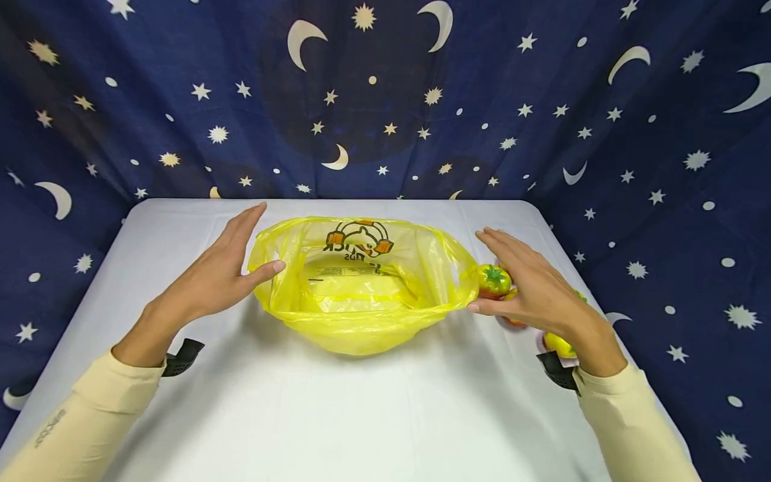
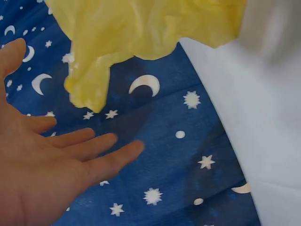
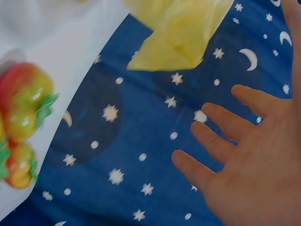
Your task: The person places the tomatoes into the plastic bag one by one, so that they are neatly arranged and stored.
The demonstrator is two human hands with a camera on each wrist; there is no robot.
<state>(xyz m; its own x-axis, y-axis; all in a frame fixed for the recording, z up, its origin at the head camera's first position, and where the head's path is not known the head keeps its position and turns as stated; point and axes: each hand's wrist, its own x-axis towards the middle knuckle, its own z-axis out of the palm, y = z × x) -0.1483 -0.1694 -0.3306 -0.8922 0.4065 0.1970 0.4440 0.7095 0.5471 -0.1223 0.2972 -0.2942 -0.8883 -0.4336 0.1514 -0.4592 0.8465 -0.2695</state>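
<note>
Yellow crinkled plastic bag [image 1: 361, 284] sits open-mouthed between both released grips, left hand [image 1: 219, 271] and right hand [image 1: 530, 288] flanking it equally near.

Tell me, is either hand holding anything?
Nothing is held. The left hand and right hand are open, flanking the yellow bag.

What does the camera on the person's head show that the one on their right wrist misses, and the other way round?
Only the head view shows the whole open yellow bag, the left hand beside it and the white table. Only the right wrist view shows the right hand from the palm side, fingers spread and holding nothing, and the toy tomatoes up close. Both show a part of the bag, the tomatoes, the starry blue cloth and the right hand.
</note>
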